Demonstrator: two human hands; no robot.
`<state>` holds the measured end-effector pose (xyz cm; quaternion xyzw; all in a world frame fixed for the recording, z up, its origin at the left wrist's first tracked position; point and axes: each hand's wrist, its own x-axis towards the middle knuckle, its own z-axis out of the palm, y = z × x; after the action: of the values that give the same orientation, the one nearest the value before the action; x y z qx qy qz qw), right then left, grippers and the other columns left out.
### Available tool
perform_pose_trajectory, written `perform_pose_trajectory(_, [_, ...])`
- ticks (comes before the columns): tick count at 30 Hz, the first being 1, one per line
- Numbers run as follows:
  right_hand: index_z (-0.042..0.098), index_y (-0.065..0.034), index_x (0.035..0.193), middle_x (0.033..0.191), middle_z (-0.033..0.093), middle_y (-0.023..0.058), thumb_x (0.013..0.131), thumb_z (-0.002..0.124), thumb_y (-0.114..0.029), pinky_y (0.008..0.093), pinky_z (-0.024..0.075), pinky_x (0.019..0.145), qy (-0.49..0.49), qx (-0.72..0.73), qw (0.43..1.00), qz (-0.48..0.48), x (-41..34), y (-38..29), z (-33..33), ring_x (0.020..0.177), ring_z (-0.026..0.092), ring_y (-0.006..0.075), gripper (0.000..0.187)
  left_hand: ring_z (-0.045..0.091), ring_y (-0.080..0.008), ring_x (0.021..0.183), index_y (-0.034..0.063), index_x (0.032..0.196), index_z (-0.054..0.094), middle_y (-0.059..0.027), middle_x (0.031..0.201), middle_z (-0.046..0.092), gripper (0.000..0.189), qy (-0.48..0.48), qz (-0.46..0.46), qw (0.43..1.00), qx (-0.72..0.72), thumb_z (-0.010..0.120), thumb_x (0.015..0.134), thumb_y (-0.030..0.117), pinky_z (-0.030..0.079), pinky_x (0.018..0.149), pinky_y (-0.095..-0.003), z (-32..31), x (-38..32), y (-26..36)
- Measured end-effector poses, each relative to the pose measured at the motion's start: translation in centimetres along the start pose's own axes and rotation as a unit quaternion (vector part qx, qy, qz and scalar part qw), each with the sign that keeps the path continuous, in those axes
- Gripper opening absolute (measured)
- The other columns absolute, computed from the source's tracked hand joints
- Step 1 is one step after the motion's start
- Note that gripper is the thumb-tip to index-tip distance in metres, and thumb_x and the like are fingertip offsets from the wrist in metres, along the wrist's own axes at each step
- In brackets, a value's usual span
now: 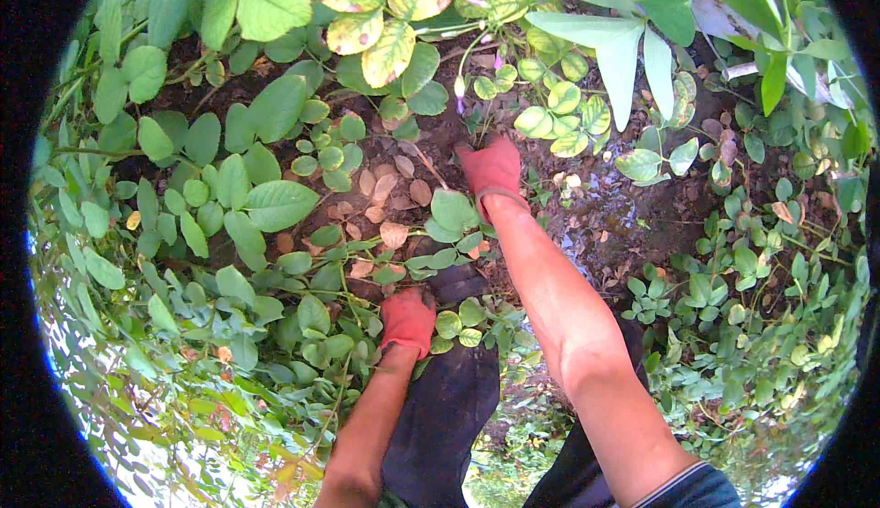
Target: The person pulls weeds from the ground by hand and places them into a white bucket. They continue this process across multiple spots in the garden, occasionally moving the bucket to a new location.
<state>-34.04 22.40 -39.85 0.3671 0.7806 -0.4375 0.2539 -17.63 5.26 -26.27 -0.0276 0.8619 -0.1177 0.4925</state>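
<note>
My right hand, in a red work glove with a grey cuff, reaches down to the dark soil. Its fingers are curled at the foot of a small green plant; whether they grip its stems is hidden. My left hand, also in a red glove with dark fingertips, is lower and nearer my body. It is beside my dark trouser leg, among leafy rose-like stems. The glove and leaves hide its fingers, so I cannot tell what it touches.
Yellowed, spotted leaves overhang the soil ahead. Long pale green leaves hang at the upper right. Fallen brown leaves and a thin bare stick lie left of my right hand. Dense foliage grows along the right.
</note>
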Motion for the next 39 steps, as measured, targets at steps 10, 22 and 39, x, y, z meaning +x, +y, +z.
perform_pose_trajectory(10, [0.064, 0.0033, 0.116, 0.105, 0.069, 0.0075, 0.088, 0.072, -0.012, 0.0301, 0.0503, 0.075, -0.113, 0.401, 0.897, 0.148, -4.8, 7.6, -4.5, 0.086, 0.062, 0.0144, 0.033, 0.070, -0.0347, 0.087, 0.0064, 0.094, 0.071, -0.0160, 0.092, 0.072, 0.033, 0.013, 0.025, 0.999, -0.040, 0.065, 0.088, 0.038, 0.055, 0.080, -0.0438, -0.9, -0.5, -0.1])
perform_pose_trajectory(22, [0.058, 0.0003, 0.127, 0.114, 0.069, 0.0092, 0.093, 0.064, -0.005, 0.0320, 0.0536, 0.080, -0.224, 0.535, 0.801, 0.151, -7.0, 4.2, -12.6, 0.098, 0.067, 0.0184, 0.035, 0.070, -0.0354, 0.085, 0.0067, 0.091, 0.071, -0.0156, 0.092, 0.072, 0.029, 0.035, 0.037, 0.997, -0.050, 0.064, 0.088, 0.035, 0.055, 0.078, -0.0443, -0.2, -0.4, -0.5])
perform_pose_trajectory(39, [0.068, 0.0012, 0.099, 0.093, 0.070, 0.0069, 0.096, 0.063, -0.008, 0.0303, 0.0527, 0.080, -0.145, 0.394, 0.908, -0.006, -17.6, 2.3, -31.0, 0.085, 0.065, 0.0161, 0.011, 0.067, -0.0368, 0.079, 0.0042, 0.087, 0.067, -0.0170, 0.085, 0.069, 0.025, 0.179, 0.106, 0.957, -0.202, 0.064, 0.089, 0.029, 0.053, 0.071, -0.0452, -7.1, -4.0, 5.1])
